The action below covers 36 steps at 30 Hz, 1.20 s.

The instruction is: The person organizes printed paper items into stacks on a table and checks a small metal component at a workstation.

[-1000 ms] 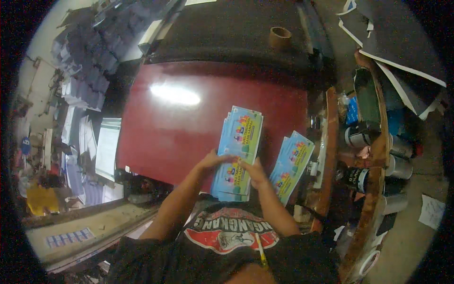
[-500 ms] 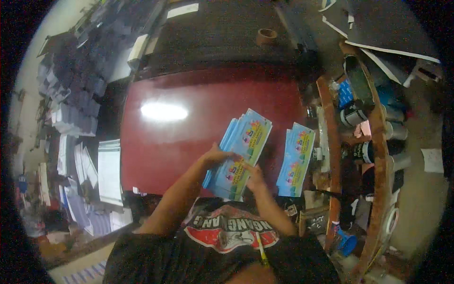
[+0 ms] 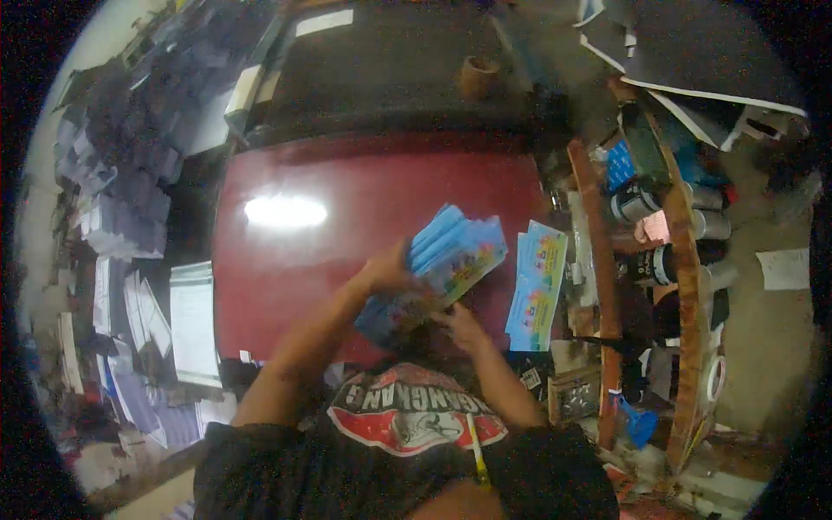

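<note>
Booklet stack [image 3: 472, 258], long axis slanting to upper right; left fingers [image 3: 402, 272] pinch it; right fingers [image 3: 452, 321] too blurred to tell.

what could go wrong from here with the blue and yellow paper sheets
The held stack of blue-yellow printed paper sheets is unevenly fanned, so some might slip from the left hand or get creased. A second blue-yellow printed paper stack lies close by on the right, so dropped sheets could mix with it.

Left forearm [image 3: 312, 328] slants inward, left hand [image 3: 390, 267] curled, higher up; right forearm [image 3: 510, 386] angles in, right hand [image 3: 464, 329] lower, nearby.
</note>
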### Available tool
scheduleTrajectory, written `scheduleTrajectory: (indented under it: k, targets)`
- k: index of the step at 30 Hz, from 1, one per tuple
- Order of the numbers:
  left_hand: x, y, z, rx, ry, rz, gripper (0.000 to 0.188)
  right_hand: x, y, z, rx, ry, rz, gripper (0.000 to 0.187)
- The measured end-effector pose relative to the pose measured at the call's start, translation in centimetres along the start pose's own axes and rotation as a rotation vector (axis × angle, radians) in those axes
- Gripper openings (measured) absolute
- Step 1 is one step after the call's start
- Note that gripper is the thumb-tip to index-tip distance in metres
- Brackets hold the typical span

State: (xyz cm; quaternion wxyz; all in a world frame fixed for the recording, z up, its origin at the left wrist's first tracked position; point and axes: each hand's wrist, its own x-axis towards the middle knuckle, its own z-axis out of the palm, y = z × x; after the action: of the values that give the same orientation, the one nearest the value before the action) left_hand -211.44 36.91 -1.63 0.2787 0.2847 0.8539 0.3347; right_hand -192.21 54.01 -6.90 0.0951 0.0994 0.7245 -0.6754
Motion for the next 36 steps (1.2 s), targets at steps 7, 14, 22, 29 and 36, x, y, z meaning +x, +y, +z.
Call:
scheduleTrajectory:
  k: [7,14,22,29,36]
  targets:
    - [-8.7,6.3,-1.0,0.619,-0.134,0.089,0.083,-3.9,2.9,-12.2,-0.596,0.488,0.215,0.039]
    - [-11.0,4.0,2.7,0.568,0.113,0.218,0.078,0.7,-11.1,-2.4,-1.062,0.313,-0.43,0.053]
    - [-10.0,1.6,-6.1,0.113,-0.191,-0.602,0.069,4.4,-10.3,-2.6,-1.169,-0.166,-0.063,0.059]
    - [-14.5,-14.6,2.9,-1.259,0.258,-0.403,0.077,4.9,-0.9,-8.4,0.814,-0.314,0.147,0.057]
    - [-18.6,-9.6,5.5,-1.525,0.465,-0.353,0.08,2.0,1.1,-6.0,0.655,-0.179,0.304,0.074]
